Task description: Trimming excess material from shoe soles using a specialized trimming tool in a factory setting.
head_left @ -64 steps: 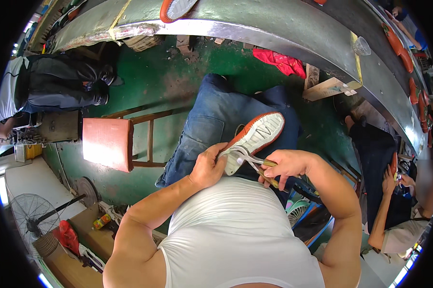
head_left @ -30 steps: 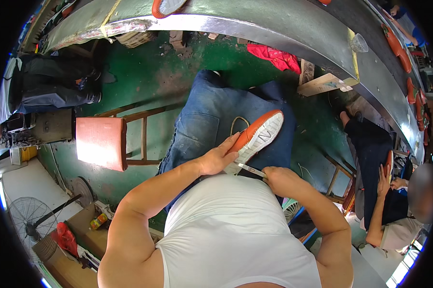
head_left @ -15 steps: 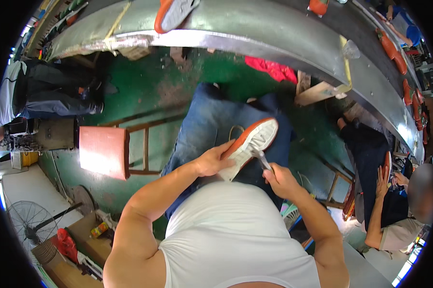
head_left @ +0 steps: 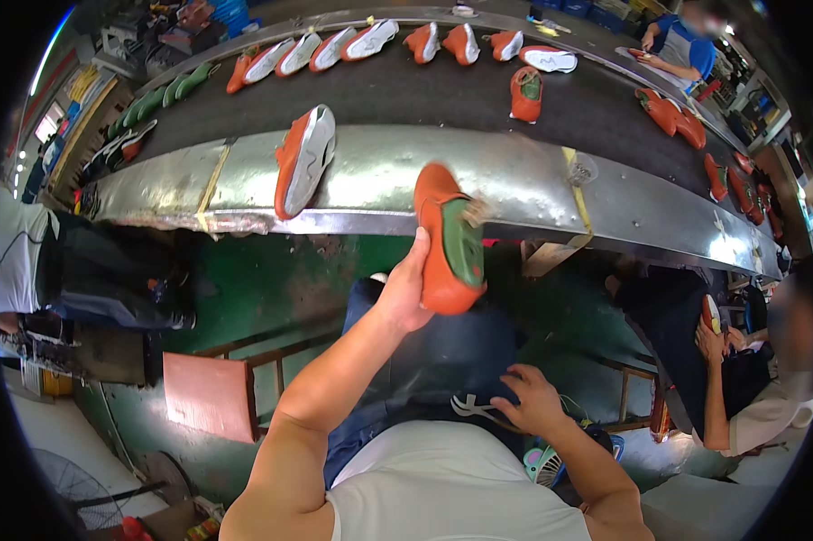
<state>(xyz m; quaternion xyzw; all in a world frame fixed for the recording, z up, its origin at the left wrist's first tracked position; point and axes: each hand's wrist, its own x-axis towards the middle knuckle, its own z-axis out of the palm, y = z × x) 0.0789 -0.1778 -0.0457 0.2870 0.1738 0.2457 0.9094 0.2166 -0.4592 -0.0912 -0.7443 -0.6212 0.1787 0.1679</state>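
My left hand (head_left: 406,287) is closed round the side of an orange shoe (head_left: 435,236), near the front edge of the bench. The shoe's green insides (head_left: 463,248) face up, and its laces are blurred. Over my lap, my right hand (head_left: 534,402) has its fingers apart. Beside its fingertips lies a metal hand tool (head_left: 471,406) with a curved, forked end; part of it is hidden by the hand. Another orange shoe (head_left: 305,167) rests on its side on the metal ledge, its pale sole turned right.
A dark conveyor belt (head_left: 406,99) carries several orange shoes (head_left: 370,41) and green ones (head_left: 190,83). The metal ledge (head_left: 406,185) runs along its near side. A red-topped stool (head_left: 210,394) stands left. Co-workers are at both sides, the right one (head_left: 715,343) holding a shoe.
My left hand has carried the shoe forward from my lap and turned it from sole up to opening up. My right hand has let go of the metal tool. The view has tilted toward the belt.
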